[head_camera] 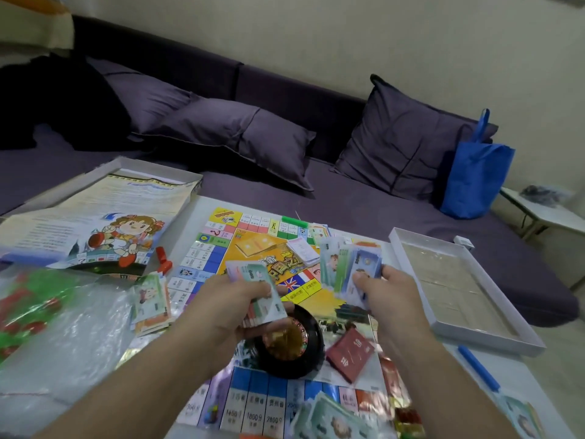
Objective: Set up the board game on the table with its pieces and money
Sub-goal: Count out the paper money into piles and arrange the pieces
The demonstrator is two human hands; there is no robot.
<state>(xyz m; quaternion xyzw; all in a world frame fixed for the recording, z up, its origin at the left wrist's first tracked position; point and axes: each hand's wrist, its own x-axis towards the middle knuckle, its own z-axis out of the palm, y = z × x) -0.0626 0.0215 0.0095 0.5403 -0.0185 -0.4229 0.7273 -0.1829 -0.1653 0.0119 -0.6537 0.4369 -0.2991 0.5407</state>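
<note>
- Left hand clamps a stack of play banknotes; right hand pinches a fanned set, likely for sorting denominations.
- Both hover above the game board, near the roulette wheel.

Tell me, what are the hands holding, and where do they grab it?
Play money: the left hand pinches a stack across its middle; the right hand grips fanned notes by their bottom ends.

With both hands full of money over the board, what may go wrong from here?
1. The fanned notes in the right hand look loosely held and may slip onto the board.
2. The left hand hovers just above the black wheel and may knock it.
</note>
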